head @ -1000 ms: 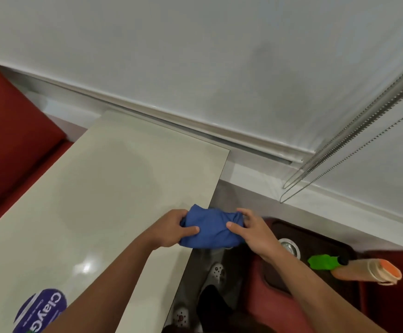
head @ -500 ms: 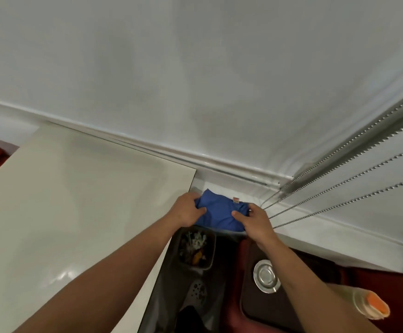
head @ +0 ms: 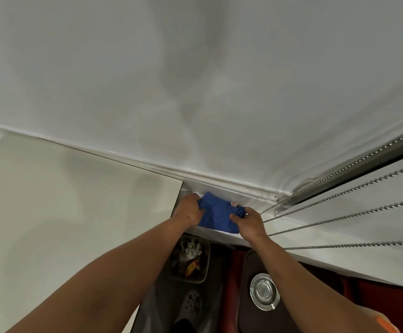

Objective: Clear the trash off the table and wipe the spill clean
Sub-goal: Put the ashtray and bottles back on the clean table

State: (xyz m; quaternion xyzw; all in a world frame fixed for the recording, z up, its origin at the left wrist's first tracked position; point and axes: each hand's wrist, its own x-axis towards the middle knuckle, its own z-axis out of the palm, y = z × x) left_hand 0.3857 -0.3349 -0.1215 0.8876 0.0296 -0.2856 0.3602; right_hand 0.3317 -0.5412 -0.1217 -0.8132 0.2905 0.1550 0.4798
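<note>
Left hand (head: 189, 210) and right hand (head: 248, 223) each pinch an end of the folded blue cloth (head: 219, 216) over the white ledge (head: 222, 234) beside the tabletop (head: 75, 212). Set it flat and keep the fold square; release both fingers together, well short of the blind chains (head: 339, 205).

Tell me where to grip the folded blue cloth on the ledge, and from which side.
Take the folded blue cloth at its two short ends, coming from the near side above the small trash bin. It lies flat and wide on the white window ledge, so both ends are free. The left hand and right hand already hold it there; a grip at mid-fold would likely bunch it.
</note>
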